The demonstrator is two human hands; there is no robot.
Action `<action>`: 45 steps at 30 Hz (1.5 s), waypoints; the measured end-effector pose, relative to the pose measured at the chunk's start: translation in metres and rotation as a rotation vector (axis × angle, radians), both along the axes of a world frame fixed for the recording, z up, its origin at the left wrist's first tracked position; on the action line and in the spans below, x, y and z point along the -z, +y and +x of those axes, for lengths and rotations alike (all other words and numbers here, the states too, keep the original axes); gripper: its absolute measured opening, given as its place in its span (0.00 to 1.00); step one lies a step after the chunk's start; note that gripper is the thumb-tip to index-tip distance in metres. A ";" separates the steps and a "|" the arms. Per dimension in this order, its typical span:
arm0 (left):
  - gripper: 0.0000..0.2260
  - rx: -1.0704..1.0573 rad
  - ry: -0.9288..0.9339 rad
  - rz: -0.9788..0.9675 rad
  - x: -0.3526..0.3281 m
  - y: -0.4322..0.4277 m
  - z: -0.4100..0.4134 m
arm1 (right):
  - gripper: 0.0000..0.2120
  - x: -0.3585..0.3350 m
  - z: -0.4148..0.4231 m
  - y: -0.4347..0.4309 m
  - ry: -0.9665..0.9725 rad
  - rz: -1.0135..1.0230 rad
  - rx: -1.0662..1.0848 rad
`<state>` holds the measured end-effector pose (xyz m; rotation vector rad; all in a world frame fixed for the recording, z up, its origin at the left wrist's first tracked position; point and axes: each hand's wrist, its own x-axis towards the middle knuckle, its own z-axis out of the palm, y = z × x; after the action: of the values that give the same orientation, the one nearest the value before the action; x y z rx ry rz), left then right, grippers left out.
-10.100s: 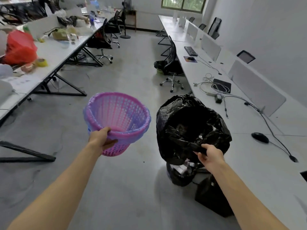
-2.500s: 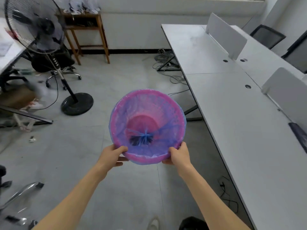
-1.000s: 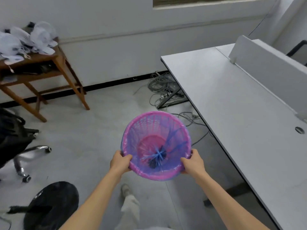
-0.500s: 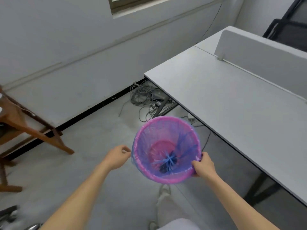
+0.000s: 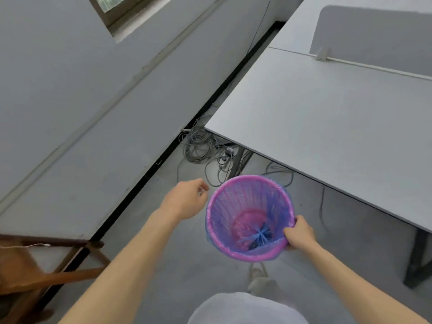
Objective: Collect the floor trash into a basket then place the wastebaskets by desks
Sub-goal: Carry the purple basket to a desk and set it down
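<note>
Seen from above, looking down past the person's own body: a pale trouser leg [image 5: 247, 308] fills the bottom edge, with a light shoe [image 5: 258, 275] just ahead of it on the grey floor [image 5: 187, 265]. Two bare forearms reach forward. The right hand [image 5: 299, 233] is clamped on the near right rim of a pink mesh wastebasket [image 5: 249, 217], fingers curled over the edge. The left hand [image 5: 187, 201] is off the basket — just beside its left rim, loosely curled, gripping nothing. The basket is upright, lined with a thin blue bag [image 5: 275, 220] folded over the rim and gathered into a dark knot at the bottom. Whether the basket rests on the floor or is held above it cannot be told.

The basket sits just off the front edge of a long white desk [image 5: 327, 127], near its left corner. A dark desk leg [image 5: 418, 258] stands to the right. At lower left is part of a brown wooden table frame [image 5: 46, 274].

Further on, under the desk corner, lies a tangle of grey cables [image 5: 201, 146] against a black baseboard [image 5: 163, 157]. On the desk top stands a white divider panel [image 5: 374, 36]. Beyond is a grey wall [image 5: 70, 90] — a window corner [image 5: 117, 8] at the top.
</note>
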<state>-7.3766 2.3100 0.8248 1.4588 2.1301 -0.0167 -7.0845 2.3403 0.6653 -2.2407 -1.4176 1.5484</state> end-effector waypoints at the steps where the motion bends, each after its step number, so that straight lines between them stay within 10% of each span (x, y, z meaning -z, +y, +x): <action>1: 0.14 0.035 0.020 -0.008 0.001 0.015 -0.009 | 0.12 0.003 -0.013 0.006 0.004 -0.010 0.024; 19: 0.30 0.793 0.372 0.365 0.231 0.251 -0.139 | 0.16 0.199 -0.199 0.054 -0.079 -0.190 0.437; 32: 0.26 0.735 0.268 1.092 0.351 0.291 -0.150 | 0.15 0.428 -0.320 0.118 0.018 -0.214 0.640; 39: 0.45 0.790 0.483 1.248 0.362 0.316 -0.170 | 0.20 0.575 -0.318 0.095 0.062 -0.269 0.754; 45: 0.45 0.720 0.426 1.166 0.358 0.305 -0.156 | 0.32 0.500 -0.318 0.106 0.185 -0.324 0.518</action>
<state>-7.5328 2.6155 0.4669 3.0498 1.7744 0.8265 -7.4024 2.4461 0.1655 -2.2920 -0.5031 1.8131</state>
